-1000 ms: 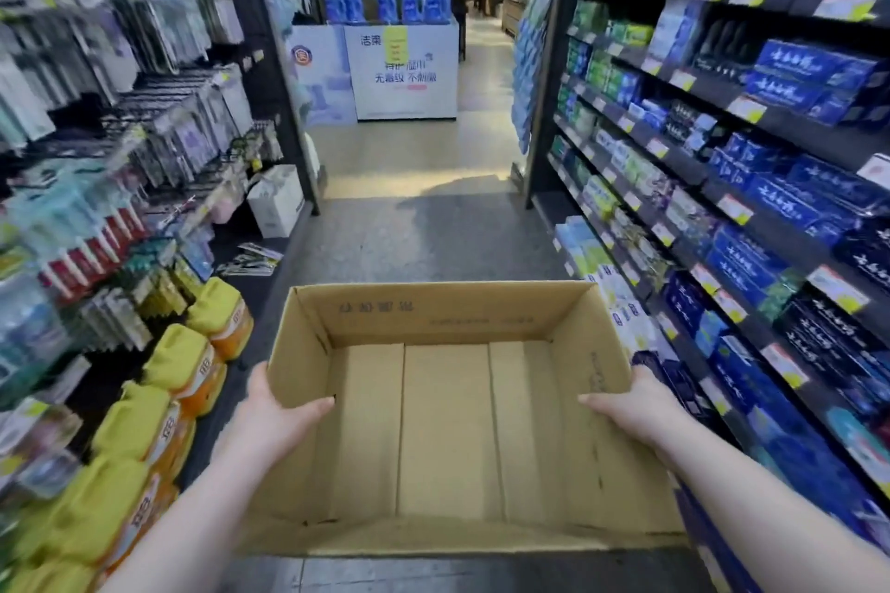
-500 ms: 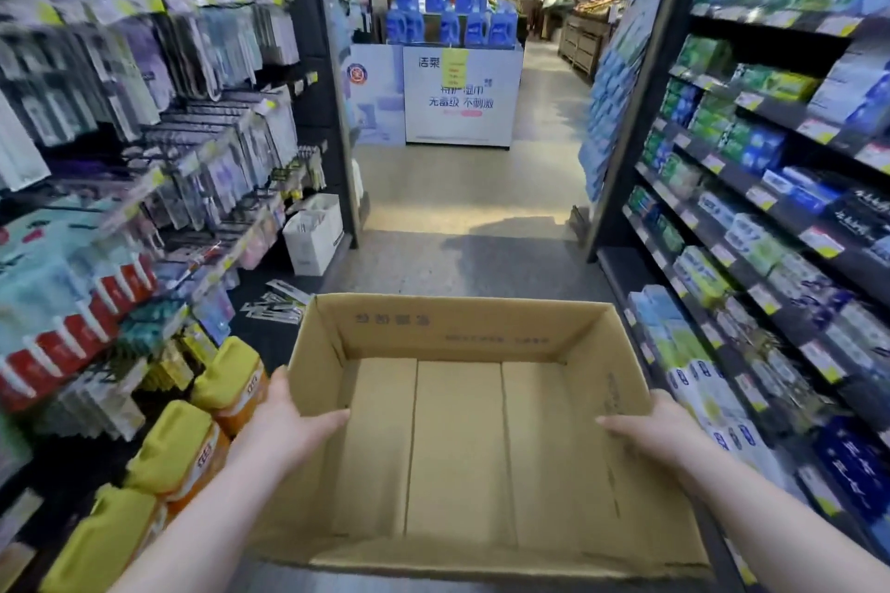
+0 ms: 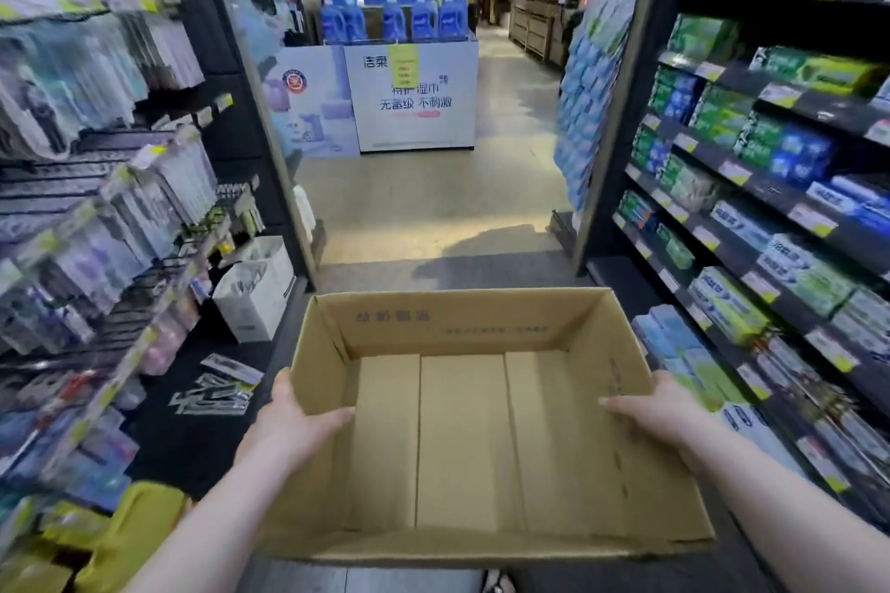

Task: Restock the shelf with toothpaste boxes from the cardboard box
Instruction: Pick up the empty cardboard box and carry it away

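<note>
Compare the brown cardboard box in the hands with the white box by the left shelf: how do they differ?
The cardboard box is brown, the white box white. The left hand and right hand hold the cardboard box up; the white box rests on the low shelf base. Both are rectangular and stand upright.

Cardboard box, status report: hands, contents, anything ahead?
Left hand, right hand grip walls of brown open-top cardboard box. Box empty. White display stand with blue bottles far ahead.
</note>
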The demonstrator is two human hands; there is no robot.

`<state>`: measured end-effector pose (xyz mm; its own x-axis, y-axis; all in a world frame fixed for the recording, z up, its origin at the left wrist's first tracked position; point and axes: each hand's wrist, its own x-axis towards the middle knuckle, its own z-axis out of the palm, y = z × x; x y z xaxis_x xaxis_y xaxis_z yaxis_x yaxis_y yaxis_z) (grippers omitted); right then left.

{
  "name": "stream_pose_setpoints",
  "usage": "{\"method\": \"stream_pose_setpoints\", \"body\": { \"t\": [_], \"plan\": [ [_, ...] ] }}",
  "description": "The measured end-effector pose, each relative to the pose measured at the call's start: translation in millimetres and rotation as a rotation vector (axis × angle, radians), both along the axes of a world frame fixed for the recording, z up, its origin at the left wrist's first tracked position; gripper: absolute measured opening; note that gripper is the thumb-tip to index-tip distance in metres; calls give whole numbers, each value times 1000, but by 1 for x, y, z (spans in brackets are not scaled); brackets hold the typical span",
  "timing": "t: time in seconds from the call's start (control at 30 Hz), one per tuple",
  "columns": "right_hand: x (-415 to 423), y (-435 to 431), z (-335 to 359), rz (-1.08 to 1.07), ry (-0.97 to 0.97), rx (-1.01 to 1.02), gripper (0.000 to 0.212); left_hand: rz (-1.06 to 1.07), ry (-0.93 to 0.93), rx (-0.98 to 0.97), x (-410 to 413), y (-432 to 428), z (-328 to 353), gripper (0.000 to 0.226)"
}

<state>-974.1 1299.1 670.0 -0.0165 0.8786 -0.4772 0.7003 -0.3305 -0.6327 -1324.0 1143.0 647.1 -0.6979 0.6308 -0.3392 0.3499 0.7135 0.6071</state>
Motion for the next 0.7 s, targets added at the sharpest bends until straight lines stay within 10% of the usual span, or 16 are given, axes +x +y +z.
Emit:
{"method": "stream_pose_setpoints", "body": {
  "t": [0.7],
  "plan": [
    [-196, 441, 4, 62, -14, -72, 68, 67, -55, 44, -190, 427, -9, 106]
  ]
}}
